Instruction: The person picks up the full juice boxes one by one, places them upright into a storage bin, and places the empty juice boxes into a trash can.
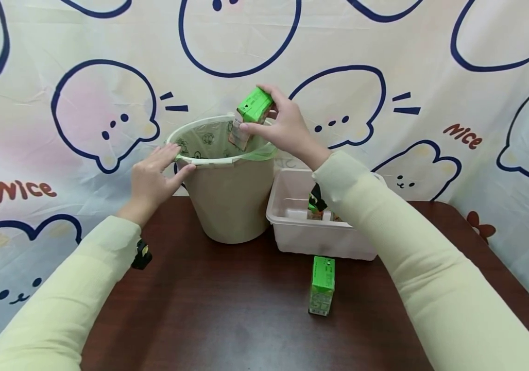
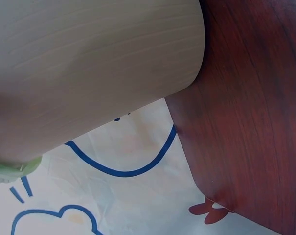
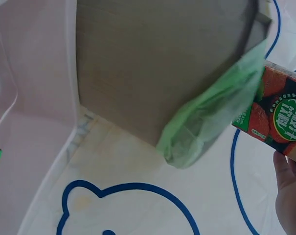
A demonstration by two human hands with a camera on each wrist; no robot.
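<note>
A juice box [image 1: 254, 105] with a green end is held tilted in my right hand [image 1: 289, 126], between thumb and fingers. Its lower part is over the mouth of the beige bin [image 1: 232, 201]. In the right wrist view, the juice box [image 3: 280, 110] shows fruit pictures, beside the green liner [image 3: 201, 122] folded over the bin's rim. My left hand [image 1: 155, 172] rests on the left side of that rim, with its fingers extended. Only the bin's side [image 2: 99, 63] appears in the left wrist view, and the hand cannot be made out there.
Right of the bin stands a pale pink plastic tub [image 1: 324, 239] with small boxes inside, partly hidden by my right arm. Another green juice box [image 1: 322, 286] stands on the dark wood table [image 1: 227, 309] before the tub. A patterned cloth [image 1: 106, 113] hangs behind.
</note>
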